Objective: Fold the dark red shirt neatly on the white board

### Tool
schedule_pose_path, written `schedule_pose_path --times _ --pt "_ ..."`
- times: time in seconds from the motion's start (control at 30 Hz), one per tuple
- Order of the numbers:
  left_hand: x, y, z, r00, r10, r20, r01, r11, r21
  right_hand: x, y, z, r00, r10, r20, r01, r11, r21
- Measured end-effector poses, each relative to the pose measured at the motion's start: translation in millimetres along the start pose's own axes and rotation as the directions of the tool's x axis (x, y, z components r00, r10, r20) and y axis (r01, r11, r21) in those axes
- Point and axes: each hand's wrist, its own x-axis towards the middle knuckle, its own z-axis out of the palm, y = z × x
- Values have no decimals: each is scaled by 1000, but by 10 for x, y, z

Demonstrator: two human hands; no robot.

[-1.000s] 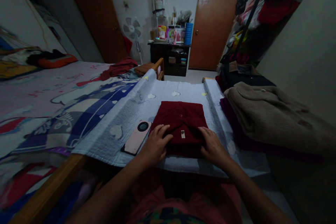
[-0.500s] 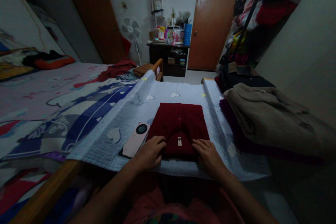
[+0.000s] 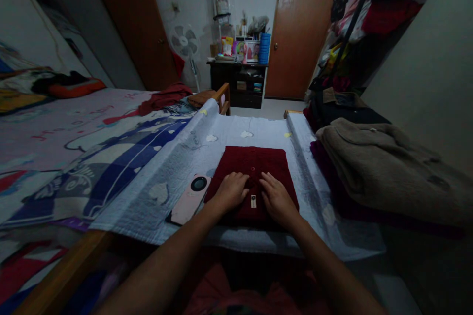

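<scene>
A dark red garment [image 3: 254, 157], folded into a neat rectangle, lies on a pale blue cloth [image 3: 236, 125] with heart shapes. A small light tag [image 3: 253, 201] shows at its lower middle. My left hand [image 3: 232, 190] rests flat on the left part of the garment, fingers laid out. On the right part lies my right hand [image 3: 276, 196], its fingers spread and pointing up toward the middle. Neither hand grips anything. Just left of the garment is a pink phone [image 3: 186, 203] with a round black camera ring.
Folded clothes, a grey-brown coat [image 3: 380, 167] on top, are piled at the right. At the left is a bed [image 3: 92, 123] with a patterned sheet and clothes. A fan [image 3: 185, 42] and a dark cabinet [image 3: 236, 83] stand at the back.
Both hands have moved from the garment's lower side edges inward and up onto its top surface, closer together. Their fingers have straightened.
</scene>
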Motion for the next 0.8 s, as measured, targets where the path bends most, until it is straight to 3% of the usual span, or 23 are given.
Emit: schedule_pose_path --times 0.13,0.27,0.4,0.6,0.8 --pt "68 -100 45 996 -86 -33 84 996 -35 -81 58 127 989 53 141 -46 998 -52" --pt "159 -55 -21 990 -139 -25 139 990 -5 -74 76 95 980 61 189 -50 997 -67" --pt "189 -21 -116 986 -115 -123 119 992 31 -50 59 66 976 73 207 -57 995 -80" --pt "156 -83 -161 987 -160 -14 161 987 6 -53 61 93 980 80 182 -68 995 -67" --pt "178 -134 -108 981 -149 -123 163 981 110 -49 79 98 980 81 179 -76 996 -36"
